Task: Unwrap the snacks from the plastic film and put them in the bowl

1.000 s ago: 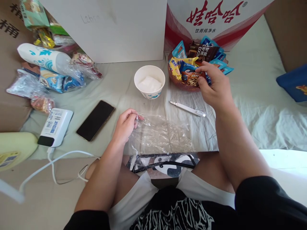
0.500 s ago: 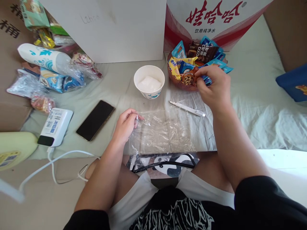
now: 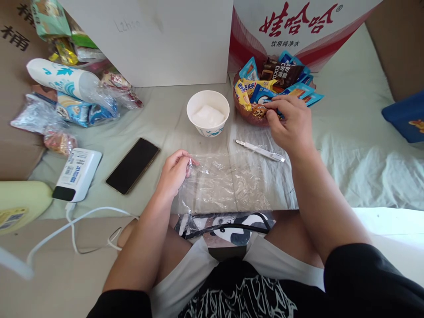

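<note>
Black glass of a phone [image 3: 133,165] is lying face-up on the pale sheet beside a white power bank [image 3: 77,174]. To its right, the left hand [image 3: 174,171] is pinching shut on the corner of a clear plastic bag [image 3: 225,185] spread flat before the knees. Beyond it a white paper bowl [image 3: 208,112] is standing, with a white pen-like tool [image 3: 260,150] lying nearby. Farther right, the right hand [image 3: 291,123] is closing its fingers on a brown snack packet [image 3: 259,110] at the near rim of the red basket [image 3: 247,115].
</note>
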`<state>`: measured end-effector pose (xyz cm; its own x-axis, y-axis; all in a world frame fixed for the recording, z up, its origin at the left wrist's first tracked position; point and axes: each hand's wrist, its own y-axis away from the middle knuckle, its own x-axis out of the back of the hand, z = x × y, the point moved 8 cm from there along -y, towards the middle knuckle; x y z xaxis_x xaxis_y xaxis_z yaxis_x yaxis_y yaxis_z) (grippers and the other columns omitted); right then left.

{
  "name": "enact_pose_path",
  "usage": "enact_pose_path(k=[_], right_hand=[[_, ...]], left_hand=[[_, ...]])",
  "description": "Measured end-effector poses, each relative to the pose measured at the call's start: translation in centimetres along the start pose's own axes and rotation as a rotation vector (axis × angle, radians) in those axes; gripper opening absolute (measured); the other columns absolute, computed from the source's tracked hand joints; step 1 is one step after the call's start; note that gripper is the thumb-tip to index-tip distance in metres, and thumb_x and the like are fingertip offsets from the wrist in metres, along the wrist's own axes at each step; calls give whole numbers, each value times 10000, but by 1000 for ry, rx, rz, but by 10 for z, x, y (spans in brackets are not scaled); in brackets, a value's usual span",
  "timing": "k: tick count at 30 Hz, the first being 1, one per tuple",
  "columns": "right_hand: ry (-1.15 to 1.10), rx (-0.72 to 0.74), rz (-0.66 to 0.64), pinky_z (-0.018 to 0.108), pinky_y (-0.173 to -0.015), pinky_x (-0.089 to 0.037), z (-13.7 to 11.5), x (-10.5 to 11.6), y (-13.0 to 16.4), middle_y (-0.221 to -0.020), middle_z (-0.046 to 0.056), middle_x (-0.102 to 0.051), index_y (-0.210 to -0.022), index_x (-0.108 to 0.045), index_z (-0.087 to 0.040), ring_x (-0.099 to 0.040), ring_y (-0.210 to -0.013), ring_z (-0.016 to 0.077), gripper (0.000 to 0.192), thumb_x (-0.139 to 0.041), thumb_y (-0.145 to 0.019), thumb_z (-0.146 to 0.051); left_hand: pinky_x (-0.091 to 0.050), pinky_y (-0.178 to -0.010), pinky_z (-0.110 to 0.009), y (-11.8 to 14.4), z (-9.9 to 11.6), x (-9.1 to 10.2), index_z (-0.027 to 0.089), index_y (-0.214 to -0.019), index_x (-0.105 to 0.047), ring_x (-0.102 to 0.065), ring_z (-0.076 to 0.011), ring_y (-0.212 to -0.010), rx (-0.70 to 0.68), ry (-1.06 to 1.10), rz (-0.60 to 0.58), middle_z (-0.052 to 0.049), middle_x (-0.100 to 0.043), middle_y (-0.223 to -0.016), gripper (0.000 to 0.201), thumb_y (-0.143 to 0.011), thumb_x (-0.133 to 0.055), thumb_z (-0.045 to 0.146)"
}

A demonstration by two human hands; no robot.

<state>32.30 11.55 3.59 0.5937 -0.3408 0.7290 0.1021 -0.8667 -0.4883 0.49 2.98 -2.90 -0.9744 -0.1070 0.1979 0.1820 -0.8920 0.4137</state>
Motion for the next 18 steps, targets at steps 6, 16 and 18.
enact_pose_path(k=[6,16,18], right_hand=[[85,-61,29,628,-1165,-387,2,0,4,-1422,110,-660,-1109,-719,-293,-469,-1484,392,216,-579,-974,-386],[127,-135,-89,576,-1154,-423,6,-7,1,-1389,123,-709,-1267,-703,-267,-616,-1351,346,391,-453,-968,-298],[153,-140,-78,597,-1161,-407,7,-8,2,-1382,126,-707,-1234,-722,-267,-597,-1365,356,383,-442,-975,-302]], left_hand=[[-221,-380,-193,0,0,0,210,-694,-526,-405,-72,-433,15,19,5,-21,-732,-704,62,-739,-559,183],[-210,-374,-190,0,0,0,208,-704,-534,-408,-72,-439,23,1,10,-30,-749,-740,41,-740,-548,193],[-216,-377,-190,0,0,0,208,-705,-536,-412,-74,-444,19,-9,7,-34,-753,-749,34,-733,-555,204]])
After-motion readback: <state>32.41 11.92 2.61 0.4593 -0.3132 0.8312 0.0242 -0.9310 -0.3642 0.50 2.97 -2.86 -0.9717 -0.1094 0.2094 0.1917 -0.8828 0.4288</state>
